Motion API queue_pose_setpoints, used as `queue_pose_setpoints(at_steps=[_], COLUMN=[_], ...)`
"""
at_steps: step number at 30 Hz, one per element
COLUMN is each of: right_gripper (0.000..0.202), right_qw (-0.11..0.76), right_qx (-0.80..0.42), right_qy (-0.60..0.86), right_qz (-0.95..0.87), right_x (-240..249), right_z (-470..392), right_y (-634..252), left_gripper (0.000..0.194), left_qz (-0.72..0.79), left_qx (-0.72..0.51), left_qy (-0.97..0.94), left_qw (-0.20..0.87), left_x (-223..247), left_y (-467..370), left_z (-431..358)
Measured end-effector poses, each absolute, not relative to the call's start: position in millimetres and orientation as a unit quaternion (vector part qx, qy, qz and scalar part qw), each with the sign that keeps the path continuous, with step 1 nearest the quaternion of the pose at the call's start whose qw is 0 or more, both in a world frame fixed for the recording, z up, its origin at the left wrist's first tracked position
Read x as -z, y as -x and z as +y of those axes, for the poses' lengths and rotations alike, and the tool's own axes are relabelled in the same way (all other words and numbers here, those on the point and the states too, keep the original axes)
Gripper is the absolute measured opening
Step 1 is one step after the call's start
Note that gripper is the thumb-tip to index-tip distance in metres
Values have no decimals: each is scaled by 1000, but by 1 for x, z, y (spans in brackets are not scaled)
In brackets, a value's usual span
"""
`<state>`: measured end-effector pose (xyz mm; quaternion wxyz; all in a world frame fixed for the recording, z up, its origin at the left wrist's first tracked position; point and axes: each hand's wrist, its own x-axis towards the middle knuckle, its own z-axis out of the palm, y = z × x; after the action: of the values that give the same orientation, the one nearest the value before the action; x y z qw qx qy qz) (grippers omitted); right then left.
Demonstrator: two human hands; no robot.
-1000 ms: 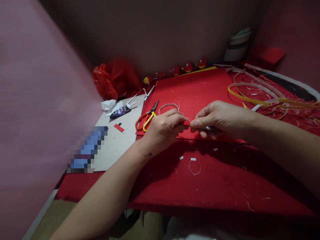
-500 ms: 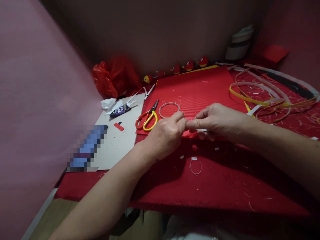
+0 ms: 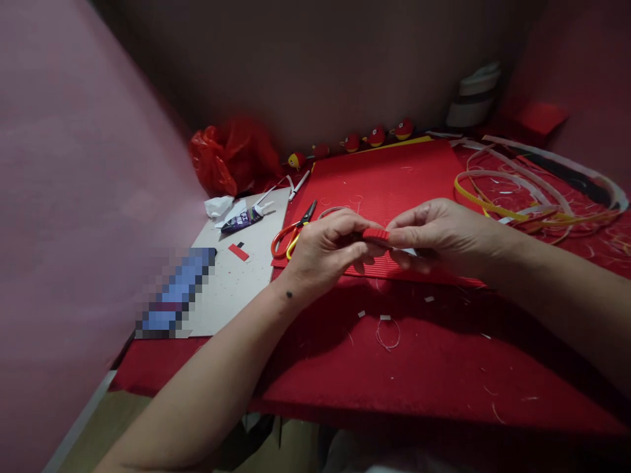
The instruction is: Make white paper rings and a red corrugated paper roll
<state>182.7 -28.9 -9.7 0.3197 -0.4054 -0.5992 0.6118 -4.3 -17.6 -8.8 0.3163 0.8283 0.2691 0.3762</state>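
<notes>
Between my two hands is a small red ridged paper piece (image 3: 376, 234), its ribbed edge facing me. My left hand (image 3: 328, 246) pinches its left side between thumb and fingers. On its right side my right hand (image 3: 426, 233) is closed, with a whitish bit (image 3: 408, 251) showing beneath the thumb. How far the piece runs on under the fingers is hidden. Below the hands lies a large red corrugated sheet (image 3: 384, 180). Scissors (image 3: 294, 233) with one red and one yellow handle rest on its left edge, partly behind my left hand.
A grey board (image 3: 211, 295) on the left bears a glue tube (image 3: 241, 219) and a red strip (image 3: 238, 252). Behind stand several small red and yellow birds (image 3: 376, 136) and a red plastic bag (image 3: 231, 154). Curled paper strips (image 3: 517, 197) lie right; a thread loop (image 3: 388, 334) lies in front.
Both hands have turned and lifted a little, so the red ridged piece shows between them. My left hand now opens its thumb side toward me. The view has shifted slightly.
</notes>
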Motion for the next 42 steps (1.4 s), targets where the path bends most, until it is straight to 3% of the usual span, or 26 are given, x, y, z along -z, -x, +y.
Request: queue_pose_setpoints(at_steps=[3,8,23,32,38,40,42], right_gripper=[28,26,29,29,38,39,38], right_qw=[322,317,290,292,287,295,309], right_qx=[-638,-662,-648,-618,-567,-559,-568], right_qy=[385,362,449,449,490,490,474], right_qz=[-584,-575,-543,-575,-596,-601,-597], right_x=[9,12,12,9,8,7,8], right_z=[-30,-29,-25,-27,-30,-30,-30], right_y=[-183,-183,-184,-184,-180,-180,-179], left_gripper=[10,10,10,11,11,10,9], left_qz=[277,286,279,279,269,276,293], left_qx=[-390,-394,-316,-313,-301,-316,-341], left_qy=[-783,-777,-890,-903,-915,-908,-884], left_qw=[397,398,174,97,-5,15,128], left_x=[10,11,13,12,15,15,14], left_y=[3,4,12,10,9,8,6], left_z=[-20,-22,-12,-16,-17,-17,-18])
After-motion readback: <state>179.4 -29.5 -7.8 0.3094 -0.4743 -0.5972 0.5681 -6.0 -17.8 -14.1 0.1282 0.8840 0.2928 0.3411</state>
